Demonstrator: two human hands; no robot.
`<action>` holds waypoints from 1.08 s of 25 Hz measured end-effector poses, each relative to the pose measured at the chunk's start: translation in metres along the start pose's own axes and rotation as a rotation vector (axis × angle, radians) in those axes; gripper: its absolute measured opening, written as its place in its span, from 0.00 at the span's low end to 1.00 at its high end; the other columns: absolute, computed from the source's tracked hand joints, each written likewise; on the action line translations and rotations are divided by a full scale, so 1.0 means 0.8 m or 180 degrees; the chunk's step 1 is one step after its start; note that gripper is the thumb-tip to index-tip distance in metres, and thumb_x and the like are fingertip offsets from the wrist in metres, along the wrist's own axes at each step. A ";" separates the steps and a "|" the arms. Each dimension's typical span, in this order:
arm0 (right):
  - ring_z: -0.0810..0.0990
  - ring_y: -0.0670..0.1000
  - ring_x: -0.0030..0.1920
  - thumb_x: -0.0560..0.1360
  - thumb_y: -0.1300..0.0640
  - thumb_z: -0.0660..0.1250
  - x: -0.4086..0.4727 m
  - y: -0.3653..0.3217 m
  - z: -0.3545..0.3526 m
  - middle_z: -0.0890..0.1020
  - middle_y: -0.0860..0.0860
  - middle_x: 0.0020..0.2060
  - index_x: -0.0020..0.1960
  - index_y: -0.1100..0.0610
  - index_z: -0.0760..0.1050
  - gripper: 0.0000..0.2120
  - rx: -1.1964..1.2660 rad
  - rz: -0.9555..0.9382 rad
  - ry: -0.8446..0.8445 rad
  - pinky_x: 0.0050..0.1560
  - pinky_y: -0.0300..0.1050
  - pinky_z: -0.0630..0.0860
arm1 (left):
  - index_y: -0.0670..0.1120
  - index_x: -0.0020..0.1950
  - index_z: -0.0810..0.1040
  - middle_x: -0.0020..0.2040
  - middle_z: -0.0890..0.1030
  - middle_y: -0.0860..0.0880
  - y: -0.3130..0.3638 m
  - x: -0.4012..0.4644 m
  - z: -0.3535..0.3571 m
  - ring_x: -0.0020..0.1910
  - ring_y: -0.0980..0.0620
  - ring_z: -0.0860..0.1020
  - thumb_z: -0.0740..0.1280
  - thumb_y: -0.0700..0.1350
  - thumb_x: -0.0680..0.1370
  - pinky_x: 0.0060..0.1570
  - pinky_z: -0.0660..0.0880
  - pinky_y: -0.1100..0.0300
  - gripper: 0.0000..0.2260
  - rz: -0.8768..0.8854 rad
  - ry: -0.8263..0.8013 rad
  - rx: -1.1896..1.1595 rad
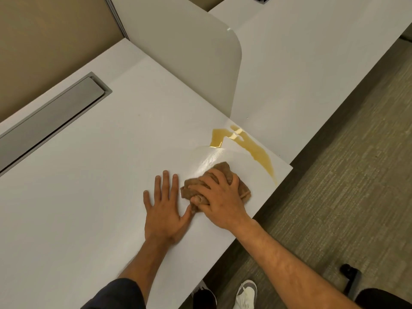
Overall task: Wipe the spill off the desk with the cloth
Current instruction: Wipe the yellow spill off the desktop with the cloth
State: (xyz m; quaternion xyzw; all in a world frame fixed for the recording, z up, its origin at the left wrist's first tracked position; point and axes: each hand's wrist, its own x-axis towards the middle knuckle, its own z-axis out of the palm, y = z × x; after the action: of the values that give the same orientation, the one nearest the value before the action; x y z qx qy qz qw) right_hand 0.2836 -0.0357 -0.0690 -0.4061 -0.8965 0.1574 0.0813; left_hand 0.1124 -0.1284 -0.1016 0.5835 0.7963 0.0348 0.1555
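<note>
A crumpled brown cloth point(244, 189) lies on the white desk point(89, 175) near its right corner, and my right hand point(219, 197) presses down on it with fingers curled over it. A yellow-brown spill point(256, 149) runs in a curved band beyond the cloth, from the divider's foot towards the desk's right edge, with a second patch point(217, 137) to its left. A shiny wet smear point(210, 160) lies between cloth and spill. My left hand point(165, 208) rests flat on the desk just left of the cloth, fingers spread, holding nothing.
A white rounded divider panel point(196, 59) stands behind the spill. A grey cable flap point(51, 117) is set into the desk at the left. Carpeted floor point(345, 175) lies right of the desk edge, with my shoes point(246, 294) and a black chair base point(351, 276) below.
</note>
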 end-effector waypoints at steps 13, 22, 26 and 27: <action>0.69 0.52 0.71 0.78 0.39 0.59 -0.055 0.069 -0.078 0.78 0.43 0.65 0.66 0.47 0.77 0.21 0.1084 0.1864 0.1369 0.66 0.68 0.65 | 0.55 0.85 0.35 0.86 0.35 0.52 -0.002 -0.002 -0.003 0.85 0.48 0.35 0.43 0.74 0.80 0.82 0.41 0.35 0.40 0.0051 0.0006 -0.0006; 0.55 0.71 0.79 0.72 0.25 0.58 -0.025 0.100 -0.024 0.64 0.59 0.80 0.81 0.48 0.61 0.44 -0.0628 0.2147 0.0016 0.65 0.82 0.60 | 0.53 0.86 0.37 0.86 0.36 0.51 -0.002 -0.001 -0.003 0.85 0.48 0.36 0.44 0.74 0.80 0.82 0.42 0.35 0.41 0.0045 -0.0038 -0.0007; 0.60 0.68 0.77 0.70 0.23 0.55 -0.012 0.112 -0.025 0.69 0.59 0.77 0.79 0.49 0.65 0.45 -0.0701 0.2058 0.0097 0.65 0.79 0.62 | 0.53 0.86 0.38 0.87 0.37 0.51 -0.002 -0.001 -0.003 0.86 0.47 0.37 0.44 0.74 0.80 0.82 0.44 0.34 0.41 0.0022 -0.0068 0.0033; 0.61 0.68 0.77 0.71 0.25 0.57 -0.007 0.117 -0.026 0.70 0.59 0.76 0.78 0.50 0.66 0.44 -0.0670 0.1998 0.0114 0.66 0.78 0.62 | 0.52 0.86 0.39 0.87 0.37 0.50 -0.002 -0.001 -0.002 0.86 0.47 0.37 0.44 0.74 0.80 0.82 0.44 0.34 0.41 0.0024 -0.0069 0.0027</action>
State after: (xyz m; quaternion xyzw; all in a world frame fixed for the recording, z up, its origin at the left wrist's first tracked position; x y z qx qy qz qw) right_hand 0.3589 0.0225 -0.0822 -0.6714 -0.7374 0.0741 0.0022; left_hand 0.1104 -0.1292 -0.1001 0.5875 0.7925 0.0256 0.1615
